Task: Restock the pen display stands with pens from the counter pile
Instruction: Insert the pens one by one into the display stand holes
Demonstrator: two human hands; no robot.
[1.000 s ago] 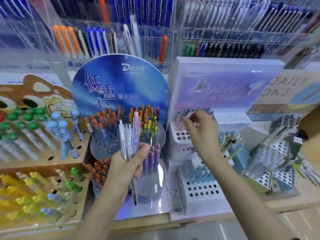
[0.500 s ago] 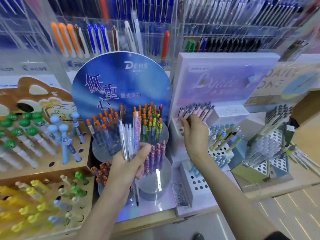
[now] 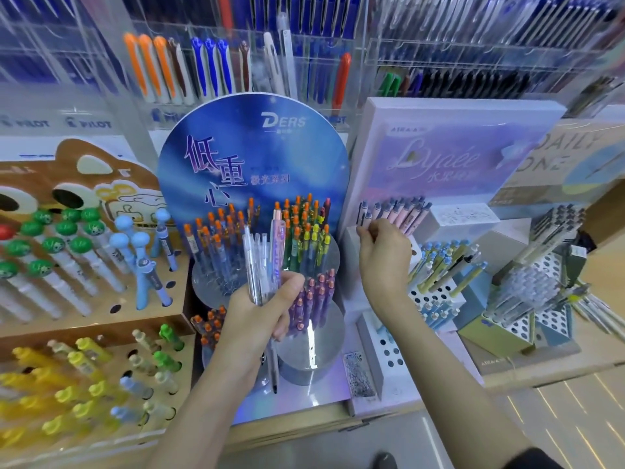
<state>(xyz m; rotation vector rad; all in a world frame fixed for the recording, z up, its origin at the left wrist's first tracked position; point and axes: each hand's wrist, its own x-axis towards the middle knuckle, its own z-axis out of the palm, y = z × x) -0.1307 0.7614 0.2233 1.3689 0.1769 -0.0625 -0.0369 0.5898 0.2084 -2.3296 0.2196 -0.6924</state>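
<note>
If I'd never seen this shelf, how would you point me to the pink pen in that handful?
Find the round blue display board marked DERS in the middle of the shelf. Just in front of it the left hand grips a bundle of clear-barrelled pens. The pink patterned pen stands among them: the only coloured one, reaching higher than the rest.

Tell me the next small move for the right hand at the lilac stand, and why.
The right hand pinches a pen at the left end of the lilac stand's top row, while the left hand grips a bundle of pens. So, probably: push the pen down into its hole and let go, freeing the hand for the next one.
</note>
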